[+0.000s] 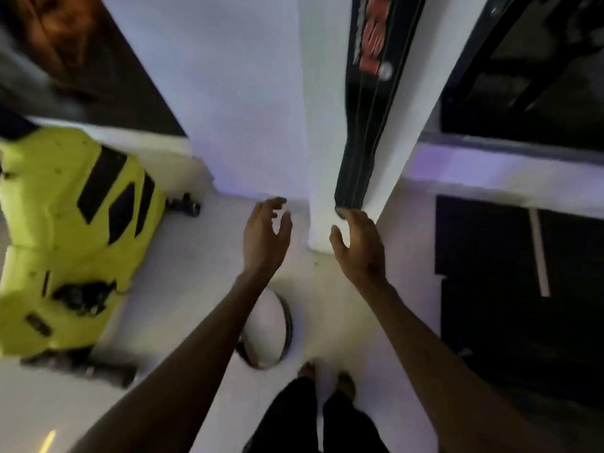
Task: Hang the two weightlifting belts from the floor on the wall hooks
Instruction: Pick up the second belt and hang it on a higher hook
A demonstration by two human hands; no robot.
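One black weightlifting belt [369, 103] hangs flat down the side of a white pillar [261, 103], with red lettering near its top. A second dark belt [287, 325] lies curled in a loop on the white floor, partly hidden under my left forearm. My left hand [263, 237] is open in the air in front of the pillar's base, holding nothing. My right hand [358, 246] is open too, its fingertips just below the hanging belt's lower end. The hooks are not visible.
A bright yellow-green machine with black panels [72, 230] stands at the left on the floor. Dark equipment [519, 289] fills the right side. My bare feet [327, 377] stand just behind the looped belt. The frame is motion-blurred.
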